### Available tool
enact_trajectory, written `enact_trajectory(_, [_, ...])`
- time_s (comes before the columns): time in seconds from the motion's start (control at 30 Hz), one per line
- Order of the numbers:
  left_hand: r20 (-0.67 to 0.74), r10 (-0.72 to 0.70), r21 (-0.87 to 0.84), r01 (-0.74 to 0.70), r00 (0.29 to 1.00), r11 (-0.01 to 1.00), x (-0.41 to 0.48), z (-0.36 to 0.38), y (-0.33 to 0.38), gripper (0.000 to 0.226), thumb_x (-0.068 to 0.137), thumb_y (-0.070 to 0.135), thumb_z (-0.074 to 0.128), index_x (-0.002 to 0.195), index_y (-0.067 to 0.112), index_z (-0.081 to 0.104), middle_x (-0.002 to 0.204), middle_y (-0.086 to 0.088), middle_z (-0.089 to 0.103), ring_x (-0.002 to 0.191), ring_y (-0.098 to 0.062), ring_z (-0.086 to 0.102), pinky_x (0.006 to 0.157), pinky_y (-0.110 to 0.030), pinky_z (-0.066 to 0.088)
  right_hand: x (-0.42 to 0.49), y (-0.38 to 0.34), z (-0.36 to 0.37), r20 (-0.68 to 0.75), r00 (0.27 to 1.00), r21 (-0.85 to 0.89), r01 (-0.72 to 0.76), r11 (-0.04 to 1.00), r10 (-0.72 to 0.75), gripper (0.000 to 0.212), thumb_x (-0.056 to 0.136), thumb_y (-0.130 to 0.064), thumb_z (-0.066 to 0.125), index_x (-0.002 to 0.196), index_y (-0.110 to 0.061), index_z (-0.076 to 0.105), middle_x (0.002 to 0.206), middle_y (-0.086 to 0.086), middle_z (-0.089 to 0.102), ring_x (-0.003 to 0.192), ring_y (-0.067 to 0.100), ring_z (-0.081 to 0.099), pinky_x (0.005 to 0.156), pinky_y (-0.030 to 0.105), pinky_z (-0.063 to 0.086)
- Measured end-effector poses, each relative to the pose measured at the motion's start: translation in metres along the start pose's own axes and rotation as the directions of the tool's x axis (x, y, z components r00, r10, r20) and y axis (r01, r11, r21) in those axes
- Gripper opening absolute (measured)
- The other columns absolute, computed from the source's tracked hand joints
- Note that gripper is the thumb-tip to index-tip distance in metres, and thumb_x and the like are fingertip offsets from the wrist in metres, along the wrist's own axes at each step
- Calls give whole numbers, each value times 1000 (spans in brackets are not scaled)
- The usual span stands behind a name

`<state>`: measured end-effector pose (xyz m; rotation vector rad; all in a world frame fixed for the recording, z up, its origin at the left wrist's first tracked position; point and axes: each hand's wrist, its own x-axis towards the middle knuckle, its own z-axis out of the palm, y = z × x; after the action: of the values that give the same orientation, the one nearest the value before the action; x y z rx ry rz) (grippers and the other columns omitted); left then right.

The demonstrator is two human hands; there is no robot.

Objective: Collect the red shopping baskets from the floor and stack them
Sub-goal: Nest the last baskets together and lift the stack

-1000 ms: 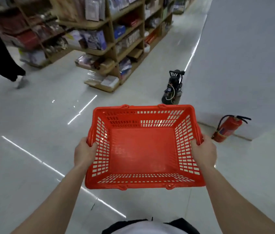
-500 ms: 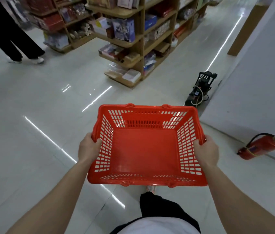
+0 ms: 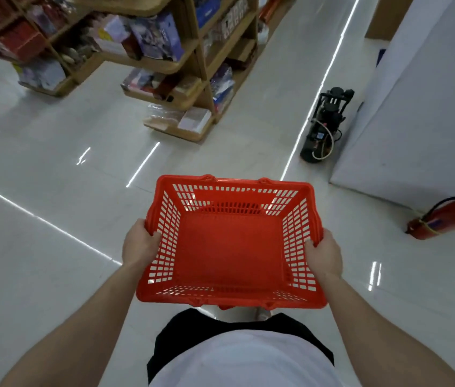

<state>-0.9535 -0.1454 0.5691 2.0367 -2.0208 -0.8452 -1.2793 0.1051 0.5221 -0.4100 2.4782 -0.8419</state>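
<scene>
head view: the red shopping basket (image 3: pixel 229 247) hangs clear of the floor (image 3: pixel 53 247), straight ahead of the body and right between the hands. its mouth faces up and it holds nothing. its long axis runs side to side, from one hand to the other. the left hand (image 3: pixel 140 244) grips the left short end and the right hand (image 3: pixel 324 255) grips the right short end. each thumb is hooked over the rim, and the other fingers are hidden under it. neither hand is nearer, since the hold is even. no other basket and no stack shows here, so which way the carry must go cannot be told. a fire extinguisher (image 3: pixel 444 219) lies on the floor, well to the right of the right hand. wooden shelves (image 3: pixel 193 79) stand far ahead of the left hand.
</scene>
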Motion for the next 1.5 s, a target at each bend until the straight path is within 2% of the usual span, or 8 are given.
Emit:
enact_trajectory(0.23, [228,191,117,-221,955,968,107,35,49,36,93,36,63,123,19,55,103,-2,71,71,-15,68,70,-40,60,-16,17,40,-44,959,127,-274,953,281,39,97,-40,56,130,-19,52,115,2,67,95,23,69,86,49,57])
enact_trajectory(0.4, [409,368,163,-464,835,871,180,67,86,36,90,24,62,124,11,56,109,-12,71,85,-30,69,79,-44,57,-54,15,88,-158,858,263,-441,858,490,40,95,-38,57,129,-16,52,114,5,66,97,24,67,88,48,55])
enact_trajectory(0.7, [626,451,182,-681,637,709,259,126,130,38,87,18,60,124,8,55,112,-15,69,88,-32,65,76,-41,50,-118,-20,186,-172,694,585,-499,639,699,42,87,-40,64,123,-27,49,103,-10,64,89,10,65,73,31,49])
enact_trajectory(0.97, [699,467,143,-745,542,651,285,176,113,31,92,22,55,121,12,54,113,-13,68,91,-30,64,76,-39,49,-115,-4,234,-108,618,625,-568,536,779,44,86,-44,66,123,-33,44,105,-11,62,90,11,65,77,36,53])
enact_trajectory(1.07, [765,393,158,-741,510,652,288,182,109,46,89,27,62,129,10,49,118,-15,67,100,-35,64,77,-37,46,-110,-1,242,-32,624,573,-629,526,781,58,81,-47,69,127,-25,42,103,-10,60,83,8,61,75,32,49])
enact_trajectory(1.17, [806,362,197,-789,469,582,287,177,108,59,83,32,67,131,7,43,123,-19,63,108,-39,61,87,-42,49,-103,-2,241,25,608,349,-749,563,794,56,83,-36,68,127,-10,46,114,9,60,98,30,63,87,44,52])
enact_trajectory(1.3, [839,392,254,-909,377,332,272,158,110,84,81,44,63,150,12,27,143,-16,45,126,-37,48,95,-48,44,-92,-28,223,-1,674,-64,-737,673,738,51,83,-36,60,126,-11,47,119,14,50,112,37,51,85,44,46])
enact_trajectory(1.5, [874,465,181,-983,143,-38,251,142,105,74,76,51,59,139,18,41,133,-4,54,118,-30,54,96,-45,44,-76,-58,216,22,777,-320,-591,741,630,51,84,-37,58,129,-16,45,125,9,48,116,31,48,89,47,49])
